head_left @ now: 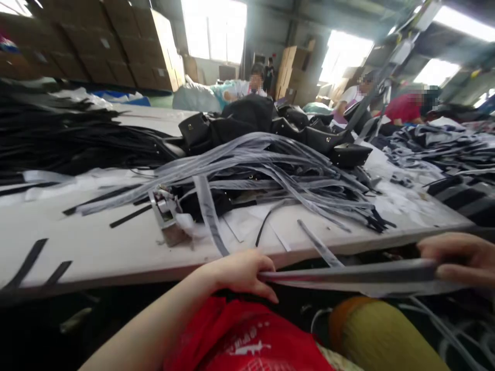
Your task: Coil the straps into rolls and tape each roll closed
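Observation:
A dark strap in clear plastic wrapping [351, 275] stretches between my two hands just off the table's front edge. My left hand [245, 273] is closed on its left end. At the far right my right hand [460, 257], slightly blurred, grips the other end. Behind them on the table lies a loose pile of plastic-wrapped straps [247, 154]. A small metal tape dispenser [168, 214] stands left of the pile, with a wrapped strap [209, 211] beside it. Another wrapped strap [319, 245] hangs over the edge near my hands.
Black bags [247, 121] are heaped behind the straps. Dark straps [77, 134] pile up at the left, and dark material [456, 149] at the right. Several people work across the room. Cardboard boxes [104, 46] stand at the back left. A yellow rounded object [382, 335] is below my right hand.

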